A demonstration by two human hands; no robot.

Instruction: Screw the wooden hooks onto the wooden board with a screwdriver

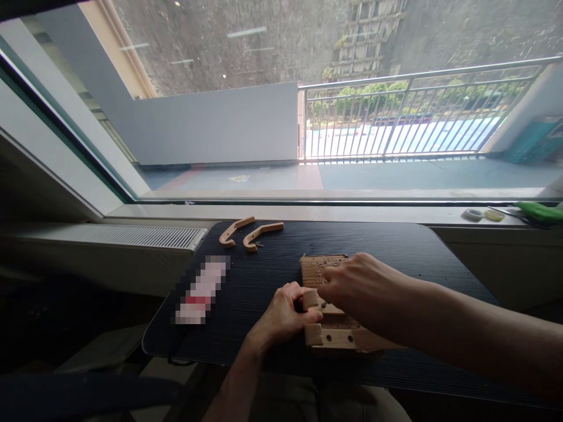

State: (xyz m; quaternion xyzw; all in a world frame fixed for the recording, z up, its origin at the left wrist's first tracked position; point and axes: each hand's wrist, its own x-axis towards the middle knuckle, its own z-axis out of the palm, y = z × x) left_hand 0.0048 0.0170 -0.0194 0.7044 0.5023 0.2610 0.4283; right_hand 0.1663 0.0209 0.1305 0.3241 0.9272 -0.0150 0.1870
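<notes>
A flat wooden board (316, 266) with small holes and wooden blocks fixed to its near end lies on a black table (396, 252). My left hand (284, 313) is closed around a small wooden block (310, 299) at the board's left edge. My right hand (356, 284) reaches across the board, fingers pinched down by that block; what they hold is too small to see. A second wooden block (314, 335) sits at the board's near corner.
Two curved wooden hook pieces (236, 229) (263, 233) lie at the table's far left. A blurred flat object (202, 290) lies on the table's left side. A radiator grille (132, 236) runs under the window. Tape rolls (474, 214) and green items (539, 211) rest on the sill at right.
</notes>
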